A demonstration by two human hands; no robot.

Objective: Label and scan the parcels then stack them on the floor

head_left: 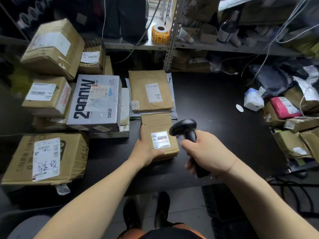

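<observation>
Cardboard parcel sits on the dark surface, with the left hand gripping its near-left corner. The right hand is wrapped around the scanner just right of it. Aim squarely at its label.

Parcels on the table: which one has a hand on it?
The small brown box nearest the person: the left hand grips its near-left side, and the right hand holds the scanner beside its white label.
</observation>
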